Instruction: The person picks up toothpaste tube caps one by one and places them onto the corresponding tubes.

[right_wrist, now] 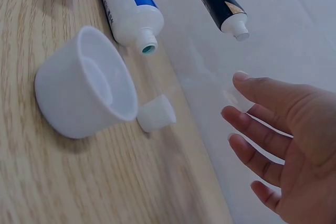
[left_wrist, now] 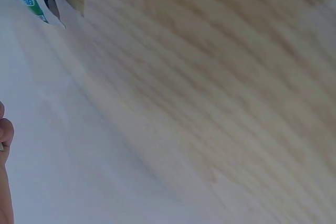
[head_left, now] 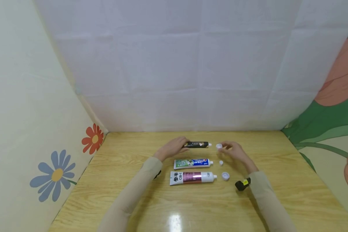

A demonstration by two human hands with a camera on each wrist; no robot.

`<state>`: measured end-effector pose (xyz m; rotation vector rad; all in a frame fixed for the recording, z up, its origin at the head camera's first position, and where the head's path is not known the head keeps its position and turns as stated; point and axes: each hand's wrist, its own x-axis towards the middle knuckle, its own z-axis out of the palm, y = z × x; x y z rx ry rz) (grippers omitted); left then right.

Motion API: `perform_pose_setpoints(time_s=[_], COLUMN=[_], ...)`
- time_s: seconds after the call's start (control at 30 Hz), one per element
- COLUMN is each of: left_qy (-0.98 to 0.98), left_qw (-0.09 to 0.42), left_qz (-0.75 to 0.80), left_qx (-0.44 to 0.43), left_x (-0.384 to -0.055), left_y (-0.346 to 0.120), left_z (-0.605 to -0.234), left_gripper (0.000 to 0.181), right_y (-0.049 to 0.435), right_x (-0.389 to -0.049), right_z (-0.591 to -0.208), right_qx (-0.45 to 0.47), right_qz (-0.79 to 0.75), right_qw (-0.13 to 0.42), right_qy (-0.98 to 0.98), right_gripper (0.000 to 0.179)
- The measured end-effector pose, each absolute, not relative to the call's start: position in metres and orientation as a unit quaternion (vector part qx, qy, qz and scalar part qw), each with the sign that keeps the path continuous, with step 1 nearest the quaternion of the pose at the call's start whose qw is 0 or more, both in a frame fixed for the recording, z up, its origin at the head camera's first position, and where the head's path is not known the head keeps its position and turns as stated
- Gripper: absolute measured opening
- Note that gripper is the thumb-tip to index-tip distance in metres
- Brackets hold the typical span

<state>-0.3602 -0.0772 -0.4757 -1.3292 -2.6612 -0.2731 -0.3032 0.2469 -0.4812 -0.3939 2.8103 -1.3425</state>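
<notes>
My left hand (head_left: 172,149) grips the flat end of a black toothpaste tube (head_left: 198,144), whose uncapped white nozzle points right. Just beyond that nozzle, my right hand (head_left: 235,151) pinches a white cap (head_left: 219,146) between thumb and fingertips. In the right wrist view the cap shows pale between thumb (right_wrist: 262,85) and forefinger, apart from the nozzle. Nearer lies a green, white and blue toothpaste tube (head_left: 192,163), uncapped, with a small white cap (head_left: 221,163) beside its nozzle. Nearest is a white and maroon tube (head_left: 192,178), also uncapped, with a wide white cap (head_left: 225,176) at its right.
The wooden table (head_left: 127,199) runs back to a white cloth backdrop (head_left: 168,80). A flower-printed wall (head_left: 23,106) stands at the left, and another printed panel (head_left: 322,138) at the right. A black wrist camera (head_left: 243,184) sits on the right forearm.
</notes>
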Motion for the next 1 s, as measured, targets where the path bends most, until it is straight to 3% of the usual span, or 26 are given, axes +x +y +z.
perform_pose_setpoints(time_s=[0.4,1.0], left_qy=[-0.877,-0.848], left_qw=[0.071,0.151], left_qz=[-0.155,-0.148], left_qx=[-0.449,-0.486], left_x=[-0.357,-0.353], left_y=[-0.076,-0.075], left_z=[-0.465,-0.458], left_gripper=[0.047,0.042], right_y=[0.249,0.245], right_x=[-0.300,-0.292], right_z=[-0.471,-0.463], right_qx=[-0.144,-0.147], right_qz=[-0.411,-0.420], right_qw=[-0.044,-0.054], right_qy=[0.899,0.894], right_gripper=[0.042,0.042])
